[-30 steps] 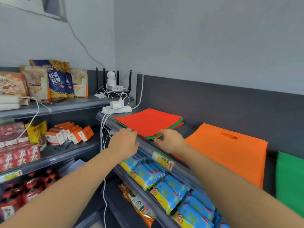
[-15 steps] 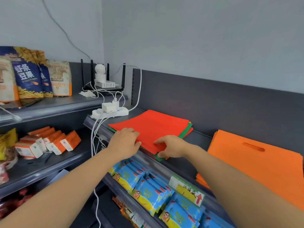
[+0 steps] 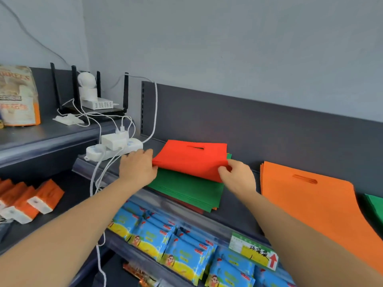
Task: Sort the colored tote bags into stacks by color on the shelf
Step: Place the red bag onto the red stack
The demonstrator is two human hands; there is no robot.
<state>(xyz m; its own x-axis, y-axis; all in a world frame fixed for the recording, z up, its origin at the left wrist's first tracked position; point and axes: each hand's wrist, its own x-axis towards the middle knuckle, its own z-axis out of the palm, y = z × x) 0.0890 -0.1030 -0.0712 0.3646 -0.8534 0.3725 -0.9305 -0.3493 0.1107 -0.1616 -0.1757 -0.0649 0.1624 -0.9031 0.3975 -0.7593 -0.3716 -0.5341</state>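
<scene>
A mixed pile of flat tote bags lies on the dark shelf (image 3: 238, 206). Its top red tote bags (image 3: 192, 160) are raised at their near edge, with my left hand (image 3: 137, 166) gripping the left corner and my right hand (image 3: 236, 175) pinching the right corner. Green tote bags (image 3: 186, 189) lie uncovered beneath, with red and orange edges showing under them. To the right sits a stack of orange tote bags (image 3: 306, 204). A green stack (image 3: 375, 206) shows at the far right edge.
A white power strip (image 3: 114, 149) with chargers and cables sits just left of the pile. A router and a small white camera (image 3: 87, 90) stand on the left shelf. Blue snack packets (image 3: 182, 251) fill the shelf below. Orange-white boxes (image 3: 33, 200) lie lower left.
Both hands have taken the near edge of the red bags and lifted it off the pile, uncovering the green bags. The view has shifted right and closer.
</scene>
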